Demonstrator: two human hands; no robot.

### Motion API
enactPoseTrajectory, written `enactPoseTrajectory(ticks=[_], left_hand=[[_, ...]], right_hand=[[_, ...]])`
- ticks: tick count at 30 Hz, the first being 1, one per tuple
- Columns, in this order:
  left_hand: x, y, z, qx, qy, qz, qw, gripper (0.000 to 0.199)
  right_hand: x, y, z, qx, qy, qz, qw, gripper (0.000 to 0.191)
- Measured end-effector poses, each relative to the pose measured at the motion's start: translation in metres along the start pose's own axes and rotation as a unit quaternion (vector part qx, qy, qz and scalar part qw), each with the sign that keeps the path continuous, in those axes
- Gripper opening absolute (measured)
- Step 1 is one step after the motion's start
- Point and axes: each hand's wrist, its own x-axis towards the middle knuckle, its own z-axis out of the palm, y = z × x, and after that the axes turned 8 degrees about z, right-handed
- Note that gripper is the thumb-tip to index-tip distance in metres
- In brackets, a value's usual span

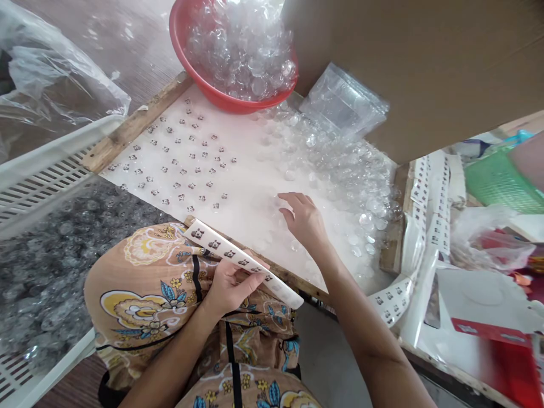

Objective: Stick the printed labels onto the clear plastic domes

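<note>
My left hand [233,286] grips a white strip of panda stickers [229,253] with its thumb on top, close to my lap at the board's near edge. My right hand [302,218] hovers over the middle of the white board [255,187], fingers stretched out and thumb apart, with nothing visible between them. Many small clear plastic domes [340,164] lie heaped on the board's right side. On its left side sit rows of panda pictures [182,170]; any clear pieces over them are hard to make out.
A red basin [204,85] piled with clear pieces stands at the back. Beside it lies a clear plastic packet [344,105]. White crate [55,144] at left holds many clear pieces. More sticker strips [440,221] hang at right. A cardboard sheet [416,68] stands behind.
</note>
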Motion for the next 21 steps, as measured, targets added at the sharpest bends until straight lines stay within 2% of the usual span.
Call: enactPoseTrajectory(ticks=[4, 6, 8, 12, 14, 15, 18, 21], left_hand=[[-0.001, 0.000, -0.001, 0.016, 0.003, 0.004, 1.000, 0.018], [-0.002, -0.002, -0.002, 0.027, 0.001, 0.003, 1.000, 0.020], [-0.003, -0.004, -0.003, 0.034, 0.000, 0.004, 0.999, 0.020], [-0.003, -0.004, -0.003, 0.026, 0.006, -0.002, 1.000, 0.018], [-0.002, -0.003, -0.002, 0.019, 0.012, -0.007, 1.000, 0.017], [-0.002, -0.002, -0.001, 0.015, 0.014, -0.007, 1.000, 0.017], [-0.002, -0.002, 0.000, 0.004, 0.019, -0.005, 1.000, 0.016], [-0.003, -0.003, 0.000, 0.005, 0.020, -0.013, 1.000, 0.019]], right_hand=[[0.008, 0.000, 0.010, -0.008, -0.007, 0.002, 1.000, 0.026], [0.006, 0.000, 0.009, 0.038, -0.003, 0.028, 0.999, 0.024], [0.006, 0.001, 0.007, 0.121, -0.008, 0.088, 0.989, 0.021], [0.013, 0.006, 0.003, 0.298, -0.071, 0.238, 0.922, 0.030], [0.018, 0.010, 0.003, 0.328, -0.090, 0.281, 0.897, 0.033], [0.019, 0.013, 0.002, 0.323, -0.088, 0.294, 0.895, 0.034], [0.016, 0.022, -0.006, 0.258, -0.044, 0.300, 0.918, 0.033], [0.004, 0.031, -0.015, 0.166, 0.016, 0.260, 0.951, 0.027]])
